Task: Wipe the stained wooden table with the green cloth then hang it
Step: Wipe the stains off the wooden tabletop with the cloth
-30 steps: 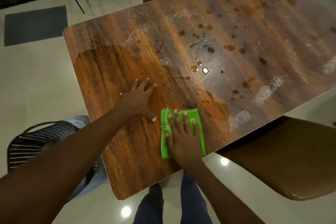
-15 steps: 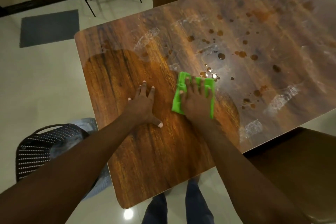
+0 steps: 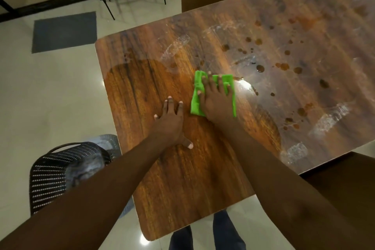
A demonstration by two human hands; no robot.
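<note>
The green cloth point(image 3: 213, 95) lies flat on the tabletop point(image 3: 182, 178) directly under the right hand point(image 3: 218, 101), whose grip presses it spread-fingered (not clenched). Brown stains point(image 3: 284, 66) lie just beyond and right of that grip; left hand point(image 3: 171, 123) braces alongside, released.

No readable text, label, brand, number or sign appears anywhere in the view. The brown wood-grain table top point(image 3: 182, 178) filling the centre and right of the frame carries only dark stains and pale smears, and the folded bright green cloth point(image 3: 195, 99) near the middle is plain. The dark grey rectangular floor mat point(image 3: 65, 31) at upper left is unmarked too.
</note>
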